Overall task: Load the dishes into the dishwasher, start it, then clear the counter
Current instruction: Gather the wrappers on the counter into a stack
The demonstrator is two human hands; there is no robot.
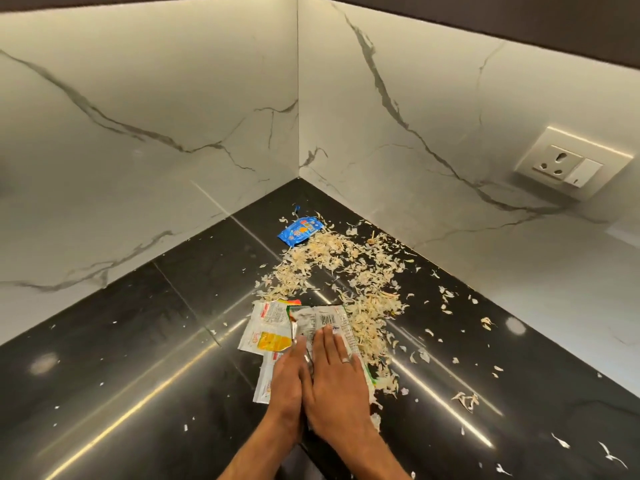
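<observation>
With our left hand [289, 372] and right hand [334, 368] lying flat, fingers straight, on the silver wrappers [322, 323] amid the peel scraps [349, 271] in the black worktop [138, 341] corner, we should rake everything together, gripping nothing yet.

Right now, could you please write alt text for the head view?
Two hands, left hand and right hand, press flat, side by side, on opened food wrappers on a black counter. Pale peel scraps are strewn toward the marble corner, beside a blue packet; a wall socket sits at right.
</observation>
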